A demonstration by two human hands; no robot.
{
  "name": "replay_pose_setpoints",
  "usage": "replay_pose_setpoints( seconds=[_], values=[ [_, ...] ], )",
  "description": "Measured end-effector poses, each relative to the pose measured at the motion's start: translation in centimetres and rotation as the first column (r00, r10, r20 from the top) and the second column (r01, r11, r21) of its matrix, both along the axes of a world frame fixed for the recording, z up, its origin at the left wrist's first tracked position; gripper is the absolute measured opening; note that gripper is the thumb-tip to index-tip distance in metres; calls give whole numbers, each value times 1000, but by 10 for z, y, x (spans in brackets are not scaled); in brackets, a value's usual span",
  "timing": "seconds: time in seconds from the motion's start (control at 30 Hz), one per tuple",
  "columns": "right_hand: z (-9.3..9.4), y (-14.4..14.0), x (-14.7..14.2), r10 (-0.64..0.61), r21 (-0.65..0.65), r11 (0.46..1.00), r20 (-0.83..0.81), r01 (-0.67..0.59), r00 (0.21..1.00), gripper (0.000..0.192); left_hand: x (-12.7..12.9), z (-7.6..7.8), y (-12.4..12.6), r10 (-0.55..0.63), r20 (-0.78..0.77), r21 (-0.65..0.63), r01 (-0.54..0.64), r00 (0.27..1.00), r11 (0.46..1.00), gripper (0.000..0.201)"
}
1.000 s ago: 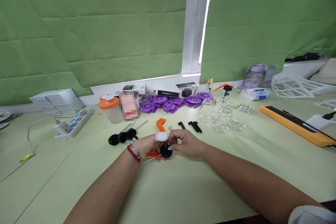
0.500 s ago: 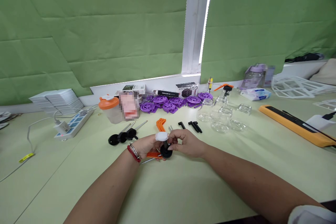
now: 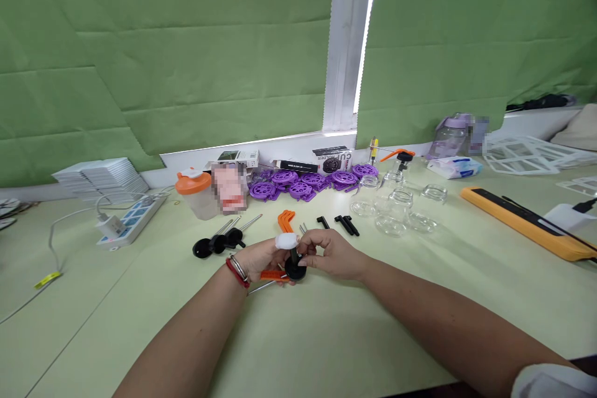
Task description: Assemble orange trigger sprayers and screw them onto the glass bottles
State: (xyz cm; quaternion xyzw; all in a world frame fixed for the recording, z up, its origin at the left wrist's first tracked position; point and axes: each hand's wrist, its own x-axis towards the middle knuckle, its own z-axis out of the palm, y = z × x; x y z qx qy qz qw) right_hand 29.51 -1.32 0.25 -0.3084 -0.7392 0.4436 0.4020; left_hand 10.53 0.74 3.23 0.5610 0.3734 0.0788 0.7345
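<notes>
Both hands meet over the middle of the pale green table (image 3: 326,348). My left hand (image 3: 261,259), with a white bandage on one fingertip and a red band at the wrist, holds a black pump cap (image 3: 295,269) with a metal rod and an orange lever piece (image 3: 273,274) under it. My right hand (image 3: 332,253) pinches the top stem of the same black pump cap. More black caps with metal rods (image 3: 219,241) lie to the left, orange levers (image 3: 285,221) and small black nozzles (image 3: 346,224) just beyond my hands.
Clear glass jars (image 3: 394,208) stand at the right rear, purple discs (image 3: 308,181) along the window sill, an orange-lidded cup (image 3: 193,193) and a power strip (image 3: 133,219) at the left. A long orange tool (image 3: 527,224) lies at the far right.
</notes>
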Motion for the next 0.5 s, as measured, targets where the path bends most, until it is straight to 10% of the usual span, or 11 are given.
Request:
replay_pose_setpoints(
  seconds=[0.5],
  values=[
    [0,0,1,-3,47,999,14,2,1000,13,3,3,-4,48,5,-2,-48,999,999,60]
  ],
)
